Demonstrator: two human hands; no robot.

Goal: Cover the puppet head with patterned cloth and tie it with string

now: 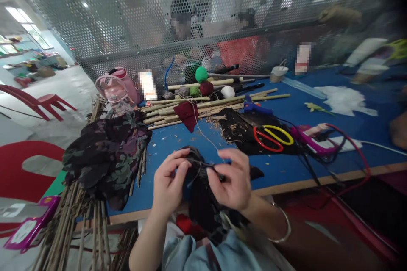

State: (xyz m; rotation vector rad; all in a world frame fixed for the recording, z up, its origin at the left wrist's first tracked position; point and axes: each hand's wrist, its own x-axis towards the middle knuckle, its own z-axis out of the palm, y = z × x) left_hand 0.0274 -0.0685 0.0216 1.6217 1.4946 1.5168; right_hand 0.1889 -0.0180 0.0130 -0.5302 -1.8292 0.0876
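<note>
Close to the table's front edge, dark cloth [203, 207] is gathered into a bunch and hangs down toward my lap. My left hand [168, 184] pinches the bunched top of this cloth between thumb and fingers. On the other side my right hand [235, 182], a bangle at its wrist, has its fingers closed on a thin pale thread [206, 136] beside the gather. That thread runs up across the table toward the balls of yarn. Exactly how the thread passes around the cloth is hidden by my fingers.
On the blue table [159, 165] lie scissors [273, 137], bamboo sticks [171, 112], yarn balls [206, 89], a maroon cloth scrap [187, 115] and a blue glue gun [257, 107]. Patterned dark fabric [108, 152] and stick bundles are at left. A perforated metal screen [127, 21] stands behind.
</note>
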